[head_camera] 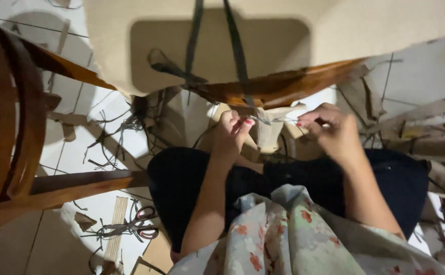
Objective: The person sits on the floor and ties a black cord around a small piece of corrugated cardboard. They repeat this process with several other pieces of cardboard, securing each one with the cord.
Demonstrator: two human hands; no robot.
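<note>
Floor: pale tiled floor (105, 153), strewn with cardboard scraps and thin dark strips, spreads below and to both sides of the hands.
Chair: a wooden chair lies tipped over; its curved brown seat rail (283, 84) runs just above the hands, a chair leg (80, 183) stretches out to the left of them, and the bent back (8, 117) sits far left.
Cloth: beige fabric (212, 46) covers the chair's underside above the hands, crossed by two dark webbing straps (237, 46).
Left hand: the left hand (231, 135) is curled narrow, red-nailed fingertips pinched on a small metal tool (259, 119) whose tip points toward the other hand.
Right hand: the right hand (334, 130) is bunched tight, thumb and forefinger pinched on something thin near the fabric edge; what it grips is too small to tell.
Gap: the two hands are close together, not touching, with the tool's tip between them.
Light piece: a cream-coloured piece (270, 132) hangs just under the rail, behind and between the hands.
Lap: dark trousers (192, 183) and a floral shirt (283, 234) fill the space below the hands.
Scissors: red-handled scissors (138, 224) lie on the floor well below and left of the left hand, among tangled strips.
Cardboard: torn cardboard pieces (415, 127) pile up to the right of the right hand.
</note>
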